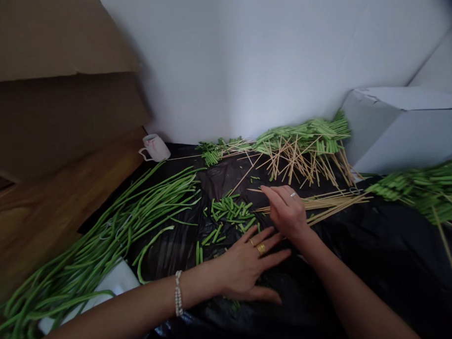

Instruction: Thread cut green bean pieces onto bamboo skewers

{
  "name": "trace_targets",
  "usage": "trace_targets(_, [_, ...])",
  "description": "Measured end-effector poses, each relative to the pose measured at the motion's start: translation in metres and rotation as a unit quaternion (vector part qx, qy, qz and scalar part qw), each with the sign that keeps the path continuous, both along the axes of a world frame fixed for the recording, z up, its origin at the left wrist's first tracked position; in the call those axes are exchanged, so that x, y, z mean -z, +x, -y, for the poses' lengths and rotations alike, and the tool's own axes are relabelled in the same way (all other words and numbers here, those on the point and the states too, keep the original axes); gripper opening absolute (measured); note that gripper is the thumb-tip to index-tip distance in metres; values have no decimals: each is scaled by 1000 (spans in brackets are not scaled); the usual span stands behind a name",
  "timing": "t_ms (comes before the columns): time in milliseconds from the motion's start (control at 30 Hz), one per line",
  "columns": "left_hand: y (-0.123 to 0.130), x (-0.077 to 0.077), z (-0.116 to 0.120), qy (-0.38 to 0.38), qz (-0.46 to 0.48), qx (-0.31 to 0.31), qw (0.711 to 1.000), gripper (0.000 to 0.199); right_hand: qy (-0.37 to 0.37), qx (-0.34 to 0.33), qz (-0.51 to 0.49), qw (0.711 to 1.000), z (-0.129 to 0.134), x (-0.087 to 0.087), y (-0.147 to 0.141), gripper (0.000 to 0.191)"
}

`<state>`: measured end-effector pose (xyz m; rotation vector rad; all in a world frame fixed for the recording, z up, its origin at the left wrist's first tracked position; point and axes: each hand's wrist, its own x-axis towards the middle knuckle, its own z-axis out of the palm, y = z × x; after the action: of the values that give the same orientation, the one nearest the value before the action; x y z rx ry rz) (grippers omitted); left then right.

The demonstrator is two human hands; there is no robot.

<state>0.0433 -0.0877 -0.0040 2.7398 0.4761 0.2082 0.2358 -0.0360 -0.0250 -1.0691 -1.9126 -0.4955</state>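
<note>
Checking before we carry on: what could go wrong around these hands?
The right hand rests close to thin, loose, pale bamboo skewers, which could prick it or get scattered. The left hand, near short cut green bean pieces on crumpled black plastic sheeting, might sweep them aside.

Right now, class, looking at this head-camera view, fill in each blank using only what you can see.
The left hand wears a beaded silver bracelet and ____ gold rings. Beside the right hand lie thin pale wooden ____. Long thin green beans lie to the ____ of both hands.

Missing words: two; skewers; left.
</note>
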Motion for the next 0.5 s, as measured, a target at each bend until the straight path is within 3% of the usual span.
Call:
trace_targets(133, [-9, 12, -13, 71, -35, -10, 997, 58, 7, -1, 7, 1000, 0, 0, 0, 48])
trace_targets(300, [-41, 3, -56, 159, -63, -71, 983, 47, 20, -11, 4, 1000, -1, 1, 1, 48])
trace_targets(400, [-57, -5, -52, 155, -59, -118, 979, 54, 23, -13, 5, 1000, -1, 1, 0, 49])
trace_targets(500, [-65, -5, -32, 121, -68, -50, 989, 77, 19, -16, 4, 1000, -1, 1, -1, 48])
